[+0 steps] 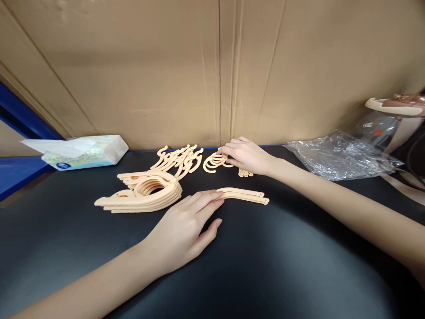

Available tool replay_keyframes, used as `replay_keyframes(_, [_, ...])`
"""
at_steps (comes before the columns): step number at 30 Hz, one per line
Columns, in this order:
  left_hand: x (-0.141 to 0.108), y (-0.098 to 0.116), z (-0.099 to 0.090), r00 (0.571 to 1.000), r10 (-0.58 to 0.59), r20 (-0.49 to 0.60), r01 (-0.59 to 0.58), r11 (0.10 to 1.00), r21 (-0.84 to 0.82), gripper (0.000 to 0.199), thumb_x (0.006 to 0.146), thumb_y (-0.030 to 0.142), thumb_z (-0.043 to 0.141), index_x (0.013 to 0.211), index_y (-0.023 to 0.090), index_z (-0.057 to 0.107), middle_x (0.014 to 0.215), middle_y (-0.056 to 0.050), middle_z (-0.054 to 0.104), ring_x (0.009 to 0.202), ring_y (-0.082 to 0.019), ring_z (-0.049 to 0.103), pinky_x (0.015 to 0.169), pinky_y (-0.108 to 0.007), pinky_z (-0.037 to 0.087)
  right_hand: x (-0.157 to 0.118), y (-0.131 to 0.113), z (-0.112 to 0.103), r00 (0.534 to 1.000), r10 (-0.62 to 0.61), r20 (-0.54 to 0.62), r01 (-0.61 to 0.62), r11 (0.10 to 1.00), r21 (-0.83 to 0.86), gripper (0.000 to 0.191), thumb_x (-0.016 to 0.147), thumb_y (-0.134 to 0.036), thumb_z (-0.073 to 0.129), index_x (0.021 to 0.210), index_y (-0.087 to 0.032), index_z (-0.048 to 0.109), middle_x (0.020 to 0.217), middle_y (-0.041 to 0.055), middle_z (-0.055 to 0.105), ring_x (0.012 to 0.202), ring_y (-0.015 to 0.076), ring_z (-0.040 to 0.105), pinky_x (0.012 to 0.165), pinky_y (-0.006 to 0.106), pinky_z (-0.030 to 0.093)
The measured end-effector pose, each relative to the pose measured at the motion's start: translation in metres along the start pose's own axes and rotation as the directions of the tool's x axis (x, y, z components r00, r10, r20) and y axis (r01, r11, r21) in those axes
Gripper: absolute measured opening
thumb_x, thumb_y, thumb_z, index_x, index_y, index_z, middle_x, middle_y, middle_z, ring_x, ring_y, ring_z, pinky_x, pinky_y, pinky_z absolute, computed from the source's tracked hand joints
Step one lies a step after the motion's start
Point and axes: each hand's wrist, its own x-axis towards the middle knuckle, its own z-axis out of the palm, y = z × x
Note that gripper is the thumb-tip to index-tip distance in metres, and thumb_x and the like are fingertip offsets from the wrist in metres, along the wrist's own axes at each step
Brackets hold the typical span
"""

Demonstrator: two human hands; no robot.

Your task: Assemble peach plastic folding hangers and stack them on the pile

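Note:
My left hand [189, 226] rests palm down, thumb apart, its fingertips on the left end of two slim, peach-coloured curved arms [244, 195] lying side by side. Farther back, my right hand [245, 155] reaches over a small group of curved hook pieces [210, 164]; its fingertips are among them, and whether they grip one is hidden. Short peach pieces [245, 173] show just below that hand. To the left of my left hand lies a stack of folded peach hanger-like parts [156, 195]. Behind the stack, several S-shaped pieces [179, 159] are spread in a loose pile.
A tissue pack [86, 153] lies at the back left of the black table [232, 274]. Crumpled clear plastic [341, 155] is at the back right, near a bag-like item with straps [407, 128]. A cardboard wall [166, 75] stands along the rear edge.

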Motion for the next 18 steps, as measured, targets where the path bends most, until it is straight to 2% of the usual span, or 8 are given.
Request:
replay_keyframes(9, [0.001,0.000,-0.002,1.000,0.015,0.008,-0.014,1.000,-0.005,0.035,0.097,0.022,0.045,0.129,0.013,0.055,0.134,-0.011,0.059,0.121,-0.025,0.057,0.098,-0.040,0.051,0.000,0.004,-0.006,0.998,-0.002,-0.059,0.003,1.000,0.012,0.021,0.096,-0.017,0.050,0.113,-0.013,0.062,0.106,0.0104,0.069,0.097,0.0241,0.059,0.087,0.034,0.035])
replay_keyframes(13, [0.002,0.001,-0.003,0.996,0.060,-0.070,-0.062,0.998,-0.020,0.032,0.096,0.018,0.047,0.126,0.013,0.057,0.131,-0.011,0.060,0.127,-0.024,0.051,0.104,-0.038,0.046,0.000,0.007,-0.015,0.993,0.012,-0.118,-0.004,0.998,0.068,0.019,0.096,-0.018,0.048,0.108,-0.015,0.062,0.102,0.0095,0.070,0.096,0.0239,0.060,0.088,0.036,0.035])
replay_keyframes(16, [0.003,0.002,-0.007,0.980,0.153,-0.125,-0.159,0.986,-0.042,0.026,0.094,0.012,0.049,0.117,0.013,0.062,0.124,-0.010,0.064,0.122,-0.021,0.053,0.101,-0.033,0.046,0.001,0.006,-0.023,0.989,0.050,-0.139,-0.004,0.951,0.310,0.016,0.092,-0.019,0.054,0.105,-0.015,0.063,0.099,0.0075,0.070,0.093,0.0214,0.062,0.086,0.036,0.041])
replay_keyframes(18, [0.003,0.004,-0.011,0.956,0.257,-0.141,-0.263,0.964,-0.029,0.024,0.093,0.010,0.049,0.111,0.013,0.065,0.119,-0.008,0.067,0.116,-0.020,0.056,0.097,-0.031,0.047,0.001,0.003,-0.031,0.993,0.076,-0.095,-0.010,0.830,0.558,0.017,0.088,-0.021,0.060,0.104,-0.015,0.063,0.099,0.0066,0.070,0.089,0.0183,0.064,0.082,0.033,0.046])
